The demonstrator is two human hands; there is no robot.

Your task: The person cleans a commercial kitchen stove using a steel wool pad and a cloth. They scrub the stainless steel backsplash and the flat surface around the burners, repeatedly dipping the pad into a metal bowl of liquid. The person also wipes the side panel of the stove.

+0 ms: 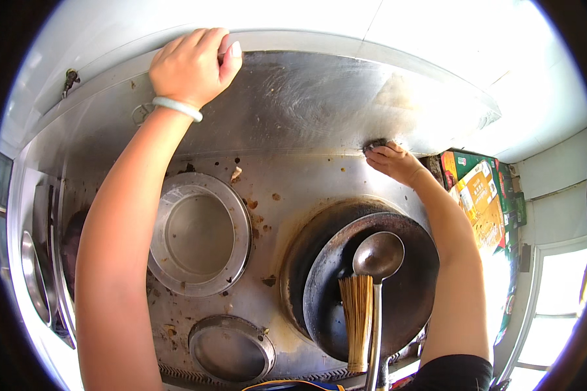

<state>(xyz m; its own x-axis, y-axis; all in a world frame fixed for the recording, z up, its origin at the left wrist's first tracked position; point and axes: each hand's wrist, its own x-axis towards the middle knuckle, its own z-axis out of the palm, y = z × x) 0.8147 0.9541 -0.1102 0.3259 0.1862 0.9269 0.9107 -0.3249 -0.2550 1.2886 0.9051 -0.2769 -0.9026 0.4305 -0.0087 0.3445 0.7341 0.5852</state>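
Observation:
My left hand (193, 63), with a pale bangle (177, 108) at its wrist, is a curled fist at the top edge of the stainless steel backsplash (293, 102). A small dark patch shows between thumb and fingers; what it is cannot be made out. Low on the backsplash, near its right end, my right hand (394, 159) presses a dark scouring pad (374, 144) against the metal along the seam with the stove top. Circular smear marks cover the middle of the backsplash.
A wok (323, 303) on the stove top (274, 171) holds a ladle (379, 254) and a bamboo brush (357, 317). Left of it are a large round metal pot (242, 234) and a smaller one (232, 349). Food scraps dot the steel. Printed cardboard (479, 205) stands right.

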